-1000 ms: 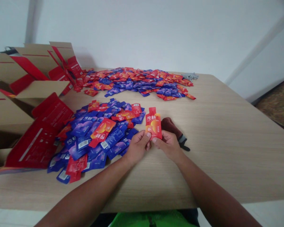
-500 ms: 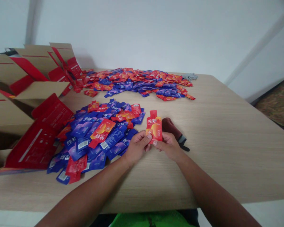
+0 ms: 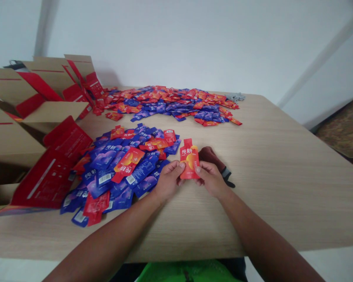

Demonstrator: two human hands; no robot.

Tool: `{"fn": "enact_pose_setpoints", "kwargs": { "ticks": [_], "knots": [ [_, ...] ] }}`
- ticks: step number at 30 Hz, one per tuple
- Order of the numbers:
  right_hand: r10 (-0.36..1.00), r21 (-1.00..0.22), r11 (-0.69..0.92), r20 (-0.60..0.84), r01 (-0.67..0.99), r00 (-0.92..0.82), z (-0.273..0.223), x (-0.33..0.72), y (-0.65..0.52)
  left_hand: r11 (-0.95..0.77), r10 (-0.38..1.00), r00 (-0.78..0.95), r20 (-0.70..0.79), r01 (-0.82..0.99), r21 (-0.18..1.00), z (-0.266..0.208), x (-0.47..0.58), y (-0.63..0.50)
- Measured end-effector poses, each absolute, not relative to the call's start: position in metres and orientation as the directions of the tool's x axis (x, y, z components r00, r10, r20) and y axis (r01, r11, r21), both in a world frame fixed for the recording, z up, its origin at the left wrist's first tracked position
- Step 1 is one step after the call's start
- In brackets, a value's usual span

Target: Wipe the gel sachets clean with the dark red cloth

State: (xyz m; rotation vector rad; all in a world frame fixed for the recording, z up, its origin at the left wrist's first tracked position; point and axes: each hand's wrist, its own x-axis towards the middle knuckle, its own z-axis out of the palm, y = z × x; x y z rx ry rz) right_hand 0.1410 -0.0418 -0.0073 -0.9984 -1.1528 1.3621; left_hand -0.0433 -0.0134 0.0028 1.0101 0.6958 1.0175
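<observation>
A red pouch (image 3: pixel 190 154) with an orange fruit picture stands upright between my hands, its narrow spout end pointing away from me. My left hand (image 3: pixel 171 178) pinches its lower left edge, thumb on the front. On the lower right edge, my right hand (image 3: pixel 211 177) grips it the same way; the fingers behind the pouch are mostly hidden. To the left of my left hand lies a loose pile of blue and red pouches (image 3: pixel 120 168), several showing barcodes. A dark red and black glove-like cloth item (image 3: pixel 213 158) lies just beyond my right hand.
Open red and brown cardboard boxes (image 3: pixel 54 176) crowd the table's left side. Along the back, a long heap of red and blue pouches (image 3: pixel 170 102) lies near the wall. A grey cloth (image 3: pixel 235 96) sits at its right end. The wooden table (image 3: pixel 288 176) extends rightward.
My thumbs have moved apart: the left to the pouch's left edge, the right up its right edge. More of the pouch's lower front now shows. The pouch has shifted slightly left.
</observation>
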Motion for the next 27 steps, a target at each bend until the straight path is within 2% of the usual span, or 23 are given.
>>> {"fn": "enact_pose_setpoints", "kwargs": {
  "ticks": [8, 11, 13, 15, 16, 17, 19, 21, 23, 27],
  "knots": [
    [0.992, -0.978, 0.063, 0.083, -0.201, -0.096, -0.009, 0.14, -0.042, 0.196, 0.91, 0.413, -0.026, -0.374, 0.906, 0.001, -0.042, -0.012],
    [0.984, -0.976, 0.171, 0.163, -0.137, 0.065, -0.004, 0.143, -0.046, 0.188, 0.915, 0.4, -0.056, -0.299, 0.936, 0.0, -0.042, -0.013],
    [0.921, -0.954, 0.301, 0.288, -0.008, 0.262, 0.003, 0.148, -0.047, 0.189, 0.911, 0.401, -0.095, -0.201, 0.961, -0.001, -0.043, -0.013],
    [0.799, -0.903, 0.358, 0.427, 0.236, 0.423, 0.009, 0.156, -0.043, 0.186, 0.9, 0.413, -0.14, -0.074, 0.98, -0.001, -0.043, -0.012],
    [0.739, -0.861, 0.337, 0.493, 0.382, 0.46, 0.01, 0.161, -0.04, 0.171, 0.895, 0.419, -0.154, -0.003, 0.985, -0.002, -0.044, -0.012],
    [0.719, -0.812, 0.286, 0.533, 0.509, 0.446, 0.01, 0.166, -0.035, 0.137, 0.896, 0.417, -0.155, 0.072, 0.988, -0.002, -0.045, -0.011],
    [0.76, -0.656, 0.202, 0.574, 0.727, 0.306, 0.004, 0.176, -0.025, 0.003, 0.912, 0.399, -0.096, 0.227, 0.974, -0.002, -0.047, -0.011],
    [0.835, -0.522, 0.122, 0.514, 0.844, 0.198, -0.006, 0.185, -0.017, -0.172, 0.927, 0.376, 0.016, 0.386, 0.906, 0.0, -0.049, -0.013],
    [0.891, -0.458, 0.078, 0.431, 0.886, 0.144, -0.017, 0.191, -0.011, -0.326, 0.917, 0.379, 0.127, 0.523, 0.787, 0.003, -0.051, -0.017],
    [0.901, -0.468, 0.055, 0.404, 0.882, 0.158, -0.028, 0.2, -0.006, -0.569, 0.811, 0.527, 0.255, 0.605, 0.557, 0.011, -0.047, -0.034]
  ]
}}
